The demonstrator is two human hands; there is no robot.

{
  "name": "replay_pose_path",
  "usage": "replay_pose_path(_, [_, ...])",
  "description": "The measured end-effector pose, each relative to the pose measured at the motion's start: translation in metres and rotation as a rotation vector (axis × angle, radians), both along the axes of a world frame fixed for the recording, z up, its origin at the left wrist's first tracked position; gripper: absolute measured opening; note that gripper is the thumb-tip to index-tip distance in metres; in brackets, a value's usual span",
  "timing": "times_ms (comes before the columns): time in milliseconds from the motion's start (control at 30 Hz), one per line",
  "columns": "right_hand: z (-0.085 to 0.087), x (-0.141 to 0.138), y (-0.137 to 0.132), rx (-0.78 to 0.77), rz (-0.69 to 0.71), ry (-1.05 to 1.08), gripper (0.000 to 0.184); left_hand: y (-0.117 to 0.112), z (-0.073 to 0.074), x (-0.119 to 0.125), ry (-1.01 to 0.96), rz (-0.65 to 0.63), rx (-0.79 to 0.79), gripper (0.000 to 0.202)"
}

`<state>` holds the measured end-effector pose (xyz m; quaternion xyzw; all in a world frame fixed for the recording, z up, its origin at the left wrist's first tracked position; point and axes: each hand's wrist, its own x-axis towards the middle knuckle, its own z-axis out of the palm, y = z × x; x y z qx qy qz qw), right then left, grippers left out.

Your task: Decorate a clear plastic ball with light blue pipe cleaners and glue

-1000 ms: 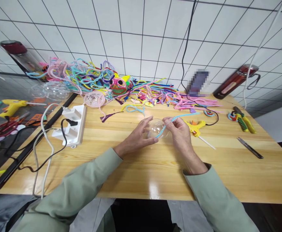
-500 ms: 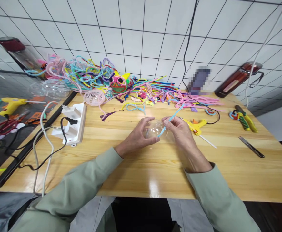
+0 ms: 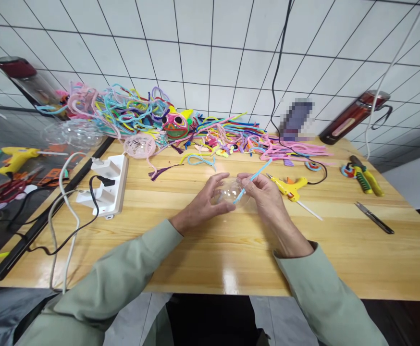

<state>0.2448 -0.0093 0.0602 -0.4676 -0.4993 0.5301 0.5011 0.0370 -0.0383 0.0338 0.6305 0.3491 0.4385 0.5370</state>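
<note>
My left hand [image 3: 207, 198] is curved around a clear plastic ball [image 3: 228, 193], thumb at the near side and fingers at the far side. A light blue pipe cleaner [image 3: 261, 169] is pinched between the thumb and fingers of my right hand [image 3: 262, 192]. Its lower end lies against the right side of the ball, by my left thumb, and its free end points up and to the right. Just right of my right hand lies a yellow glue gun [image 3: 290, 188] with a white glue stick in its back.
Behind my hands lie heaped pipe cleaners [image 3: 130, 113], a pink-wrapped ball [image 3: 140, 145] and a colourful face figure [image 3: 177, 124]. A power strip [image 3: 114, 187] with cables sits left. Pliers [image 3: 366, 178], a cutter knife [image 3: 375, 218] and a dark red flask [image 3: 356, 115] are right.
My right fingers have shifted slightly left and lower along the ball with the pipe cleaner, whose free end sits a little lower. My left hand has hardly moved.
</note>
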Motion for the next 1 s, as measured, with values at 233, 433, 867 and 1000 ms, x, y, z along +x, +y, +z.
replay_pose_path(233, [0.0002,0.0012,0.0031,-0.155,-0.018,0.069,0.050,0.0027,0.0024,-0.0025,0.008,0.016,-0.080,0.072])
replay_pose_path(433, [0.0036,-0.0006,0.0026,-0.254,0.017,0.122,0.057,0.0039,0.0033,0.0000,-0.004,-0.035,-0.127,0.087])
replay_pose_path(867, [0.0066,-0.0039,-0.0005,-0.282,0.015,0.109,0.055,-0.0009,0.0097,0.0002,0.024,-0.030,-0.116,0.086])
replay_pose_path(1000, [0.0056,-0.0043,-0.0004,-0.279,0.000,0.086,0.056,0.0021,0.0038,0.0016,0.046,0.000,-0.109,0.089])
